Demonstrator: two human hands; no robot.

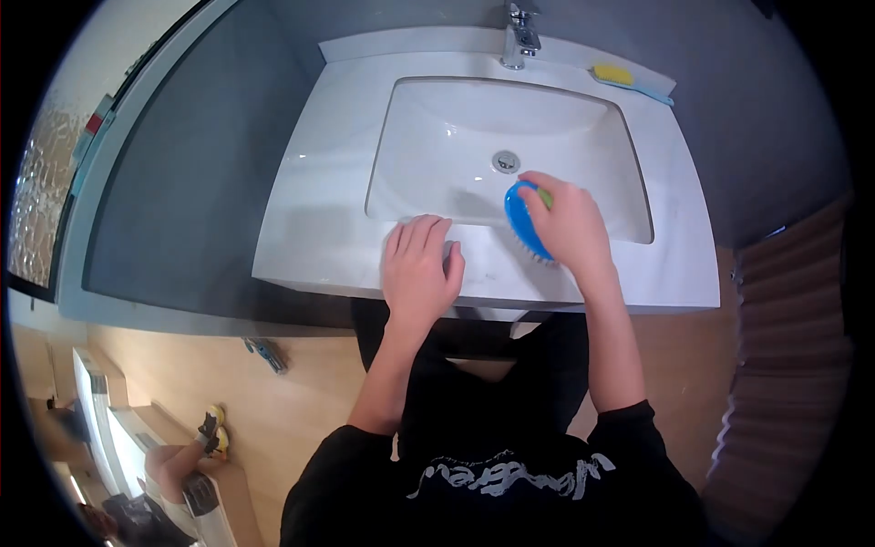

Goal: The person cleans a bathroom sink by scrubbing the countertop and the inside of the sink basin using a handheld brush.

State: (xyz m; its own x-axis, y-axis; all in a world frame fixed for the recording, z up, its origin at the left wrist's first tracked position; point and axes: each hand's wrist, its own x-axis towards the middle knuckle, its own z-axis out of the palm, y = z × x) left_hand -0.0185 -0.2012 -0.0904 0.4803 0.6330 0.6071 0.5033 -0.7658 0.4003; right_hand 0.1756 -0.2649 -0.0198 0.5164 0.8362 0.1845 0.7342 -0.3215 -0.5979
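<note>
We note both hands apart. The right hand grips a blue brush by its green handle, over the near rim of the sink, bristles angled toward the tabletop; contact we cannot tell. The left hand rests palm down on the tabletop, left of the brush. Behind the sink we log a faucet and, right of it, a yellow-headed brush.

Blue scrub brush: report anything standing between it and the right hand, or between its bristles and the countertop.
Nothing visible: the right hand grips the blue scrub brush, and no object shows between its bristles and the countertop. The left hand rests apart, leftward.
</note>
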